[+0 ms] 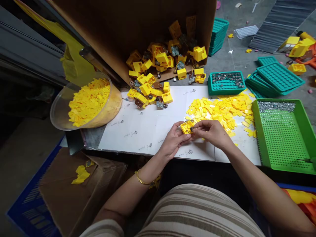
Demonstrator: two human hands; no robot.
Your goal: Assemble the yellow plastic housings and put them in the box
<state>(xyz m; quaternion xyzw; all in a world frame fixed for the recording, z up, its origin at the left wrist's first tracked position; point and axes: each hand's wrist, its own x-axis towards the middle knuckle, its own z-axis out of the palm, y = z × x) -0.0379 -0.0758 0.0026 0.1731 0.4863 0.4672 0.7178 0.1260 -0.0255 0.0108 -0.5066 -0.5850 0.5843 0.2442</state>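
My left hand (173,140) is closed around a small yellow plastic case (185,127), whose open side faces up. Thin wires or small parts show inside it. At the case's right edge, my right hand (212,132) pinches a small dark round part (192,129), partly covered by the fingertips. Just beyond my right hand lies a spread of flat yellow plastic pieces (219,110). More yellow cases (146,89) with circuit boards and brown parts are heaped farther back on the white board (128,131).
A cardboard box (103,29) on its side spills cases. Left stands a clear tub (116,98) of yellow pieces. A teal tray (226,90) holds small metal discs; a green basket (268,148) holds screws at its far end. Teal trays (278,75) are stacked at right.
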